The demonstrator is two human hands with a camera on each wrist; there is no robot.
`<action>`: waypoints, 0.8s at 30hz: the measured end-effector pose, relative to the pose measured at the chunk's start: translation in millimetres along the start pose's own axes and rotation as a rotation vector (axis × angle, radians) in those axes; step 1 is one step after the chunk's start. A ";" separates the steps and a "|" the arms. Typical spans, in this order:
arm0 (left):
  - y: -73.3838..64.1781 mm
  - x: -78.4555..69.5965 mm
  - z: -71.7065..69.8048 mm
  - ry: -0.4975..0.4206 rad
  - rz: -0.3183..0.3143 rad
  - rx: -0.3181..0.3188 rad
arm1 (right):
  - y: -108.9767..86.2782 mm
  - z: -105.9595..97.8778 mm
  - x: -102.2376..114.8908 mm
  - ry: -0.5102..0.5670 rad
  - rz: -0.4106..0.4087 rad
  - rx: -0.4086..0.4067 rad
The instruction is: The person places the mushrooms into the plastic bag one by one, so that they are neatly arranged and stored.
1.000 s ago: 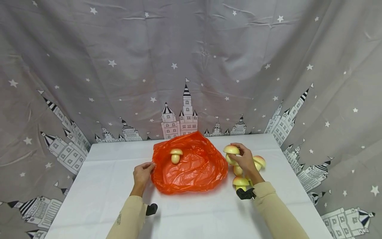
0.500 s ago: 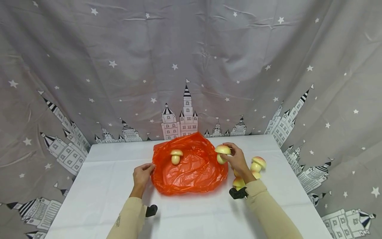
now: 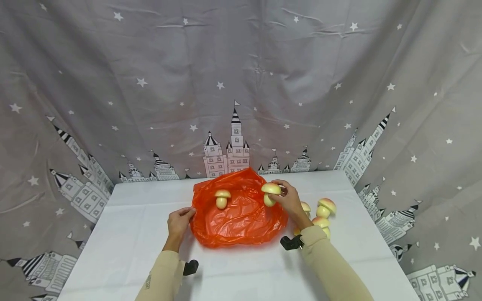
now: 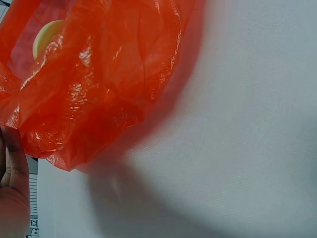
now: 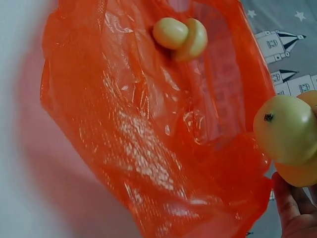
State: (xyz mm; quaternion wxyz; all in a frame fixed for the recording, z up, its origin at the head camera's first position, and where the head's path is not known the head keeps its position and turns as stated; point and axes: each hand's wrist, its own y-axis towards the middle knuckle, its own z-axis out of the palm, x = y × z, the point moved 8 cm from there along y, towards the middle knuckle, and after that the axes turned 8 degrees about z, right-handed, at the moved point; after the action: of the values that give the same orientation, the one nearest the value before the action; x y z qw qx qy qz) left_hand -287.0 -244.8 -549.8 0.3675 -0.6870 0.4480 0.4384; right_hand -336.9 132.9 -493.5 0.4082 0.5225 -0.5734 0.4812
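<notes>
A red plastic bag lies with its mouth spread wide in the middle of the table. One yellow toy mushroom sits inside it, toward the left; the right wrist view shows this mushroom on its side in the bag. My left hand pinches the bag's left rim between thumb and fingers. With my right hand I grip a second toy mushroom, yellow with a reddish cap, over the bag's right side. In the right wrist view its stem end faces the camera.
Several more toy mushrooms lie in a group right of the bag, partly hidden by my right forearm. A white cloth covers the table. Behind it hangs a grey curtain printed with castles and stars.
My right hand has carried its mushroom leftward from the group to over the bag's right side. My left hand stays on the bag's rim, and the mushroom inside has not moved.
</notes>
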 end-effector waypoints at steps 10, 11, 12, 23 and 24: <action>1.4 0.5 -0.1 -0.011 0.005 0.003 | 6.3 16.4 4.8 -0.017 -0.025 0.027; 1.5 0.1 0.0 -0.010 0.002 0.007 | 6.7 18.3 6.2 -0.020 -0.029 0.030; 1.4 -0.6 0.0 -0.007 0.000 0.010 | 7.2 20.2 7.5 -0.024 -0.036 0.035; 1.7 2.3 0.1 0.013 -0.017 0.021 | 12.4 44.7 15.7 -0.086 -0.129 0.077; 1.9 2.3 0.4 0.011 -0.015 0.023 | 13.4 47.4 15.3 -0.090 -0.128 0.083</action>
State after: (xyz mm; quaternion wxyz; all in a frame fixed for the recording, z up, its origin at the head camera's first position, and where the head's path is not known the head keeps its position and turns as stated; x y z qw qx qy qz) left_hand -288.4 -245.8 -552.3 0.3759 -0.6885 0.4501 0.4267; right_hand -350.4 83.3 -490.0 0.3900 0.5959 -0.5361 0.4533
